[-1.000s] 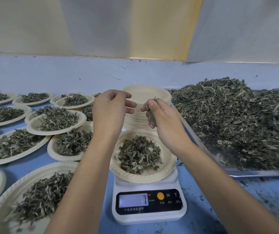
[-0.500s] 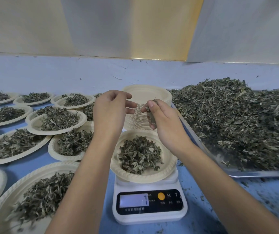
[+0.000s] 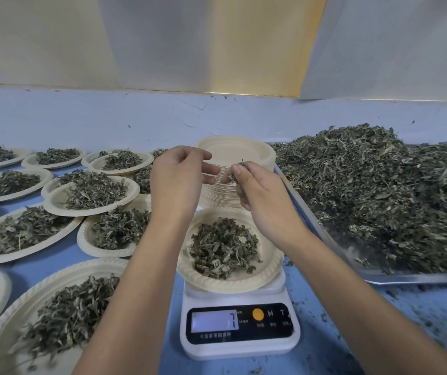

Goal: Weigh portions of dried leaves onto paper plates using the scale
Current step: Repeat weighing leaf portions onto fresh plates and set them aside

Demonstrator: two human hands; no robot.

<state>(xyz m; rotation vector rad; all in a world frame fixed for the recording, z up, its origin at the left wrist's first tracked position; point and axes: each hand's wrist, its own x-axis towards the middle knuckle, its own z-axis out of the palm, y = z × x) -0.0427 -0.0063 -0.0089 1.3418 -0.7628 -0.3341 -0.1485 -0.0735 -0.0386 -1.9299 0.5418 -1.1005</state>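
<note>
Pinching leaves, right hand, left hand hold unclear

Very little differs from a second ago. The left hand and the right hand have sunk a trifle toward the paper plate on the scale, as seen against the stack of empty plates behind them. The left fingers and the right fingertip have drawn slightly closer, so the gap between them is narrower. The tuft of dried leaves pinched in the right hand has come down with it. The whole scene sits a hair further right in the view.
</note>
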